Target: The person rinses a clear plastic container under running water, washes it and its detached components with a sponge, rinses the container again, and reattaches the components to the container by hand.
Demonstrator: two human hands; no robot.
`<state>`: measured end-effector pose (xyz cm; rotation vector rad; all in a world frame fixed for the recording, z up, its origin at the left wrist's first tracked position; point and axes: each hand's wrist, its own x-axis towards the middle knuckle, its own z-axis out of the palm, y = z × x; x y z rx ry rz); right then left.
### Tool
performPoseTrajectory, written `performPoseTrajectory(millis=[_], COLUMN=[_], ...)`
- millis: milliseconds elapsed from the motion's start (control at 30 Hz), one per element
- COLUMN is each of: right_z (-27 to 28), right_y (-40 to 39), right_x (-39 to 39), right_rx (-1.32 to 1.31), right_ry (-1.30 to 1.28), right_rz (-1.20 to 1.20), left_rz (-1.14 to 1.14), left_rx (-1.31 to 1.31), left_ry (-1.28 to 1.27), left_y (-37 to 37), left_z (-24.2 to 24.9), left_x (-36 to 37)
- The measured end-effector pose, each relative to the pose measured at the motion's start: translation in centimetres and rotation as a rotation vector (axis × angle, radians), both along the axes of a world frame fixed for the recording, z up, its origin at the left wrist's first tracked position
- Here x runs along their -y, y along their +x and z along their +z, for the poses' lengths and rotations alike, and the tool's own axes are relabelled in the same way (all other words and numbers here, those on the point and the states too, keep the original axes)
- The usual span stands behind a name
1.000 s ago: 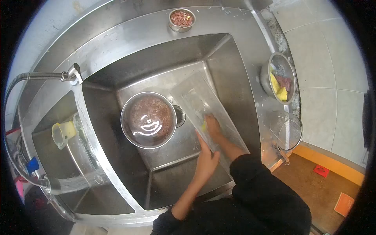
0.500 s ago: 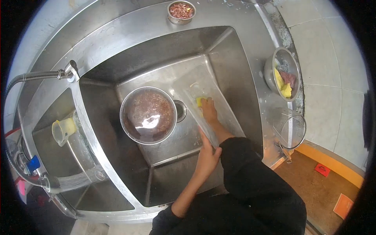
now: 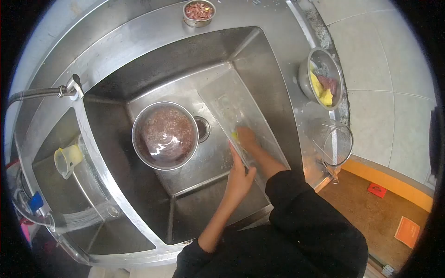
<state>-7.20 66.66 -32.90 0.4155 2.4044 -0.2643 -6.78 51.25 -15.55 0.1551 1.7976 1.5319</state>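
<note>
Clear plastic container [image 3: 223,95] slanted across the sink basin [image 3: 201,169], both hands at it

Through the head camera I see it lying on the basin floor, right of the drain [image 3: 202,130]. My left hand [image 3: 238,181] is against its near left side, thumb spread from the fingers; I cannot tell whether it grips the wall. My right hand [image 3: 246,138] reaches inside with its fingers closed on a yellow sponge [image 3: 234,135], mostly hidden and a bit blurred. The two hands are apart but near each other.

Left of the drain I have a large metal bowl [image 3: 135,139] holding a reddish-brown mass under shiny liquid. A small metal cup [image 3: 198,22] of reddish bits sits on the far ledge. On the right ledge, a tilted bowl [image 3: 304,82] holds yellow and reddish pieces, with a wire strainer [image 3: 330,141] just nearer me. A yellowish pitcher [image 3: 63,162] lies in the left basin [image 3: 58,187].
</note>
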Motion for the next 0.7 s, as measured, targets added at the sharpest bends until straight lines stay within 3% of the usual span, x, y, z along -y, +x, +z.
performPoseTrajectory(millis=[100, 267, 367, 500, 567, 700], right_z=[3.1, 1.6, -3.4, -3.9, -3.8, -4.6], right_y=[-0.9, 4.9, 10.1, 10.4, 9.4, 6.8], right_x=[0.7, -0.9, -1.8, -1.8, -1.7, -0.3], right_rx=[-0.237, 0.251, 0.334, 0.387, 0.407, 0.316], right_ry=[0.187, 0.076, 0.163, 0.036, -0.065, -0.178], right_rz=[-0.208, -0.189, -0.084, 0.017, -0.095, -0.57], left_rz=[0.002, -0.047, -0.002, -0.007, -0.004, -0.08], left_rx=[0.085, 0.037, 0.029, 0.08, -0.058, 0.077], left_ry=[0.075, 0.015, 0.066, 0.013, 0.04, 0.01], left_y=[-0.2, -0.9, -0.7, -0.6, -0.8, -1.9], left_z=[0.4, 1.1, 1.1, 0.7, 0.7, 1.2], left_x=[0.2, 0.3, 0.3, 0.5, 0.2, 0.9])
